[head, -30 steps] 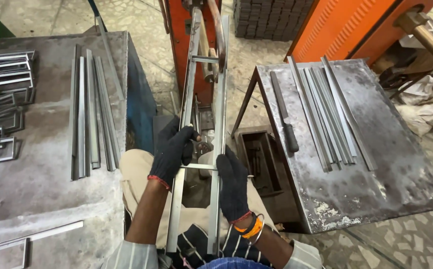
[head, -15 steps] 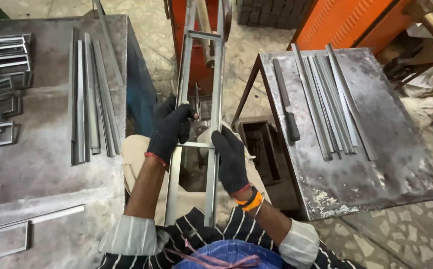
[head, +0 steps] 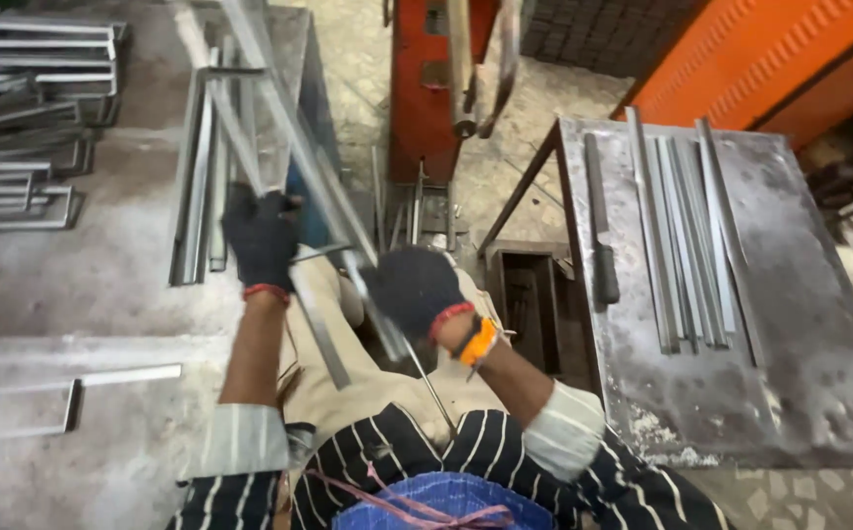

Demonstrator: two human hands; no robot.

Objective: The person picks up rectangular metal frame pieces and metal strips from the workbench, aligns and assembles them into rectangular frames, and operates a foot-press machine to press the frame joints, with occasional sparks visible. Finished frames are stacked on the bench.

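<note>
Both my hands wear black gloves and grip a long metal frame (head: 279,128) made of two flat bars joined by thin cross rods. My left hand (head: 262,236) holds the frame's left bar over the edge of the left table. My right hand (head: 415,290) holds the right bar near its lower end, above my lap. The frame is tilted, its far end pointing up and to the left over the left table (head: 103,294). A thin rod sticks down below my right hand.
Loose flat bars (head: 196,186) and stacked bent frames (head: 24,108) lie on the left table. The right metal table (head: 741,373) carries several flat bars (head: 687,236) and a dark tool (head: 603,245). A red-orange machine (head: 422,88) stands ahead; a dark box (head: 525,294) sits below.
The frame has swung from upright in front of the machine to the left, over the left table. Both hands moved left with it, still gripping.
</note>
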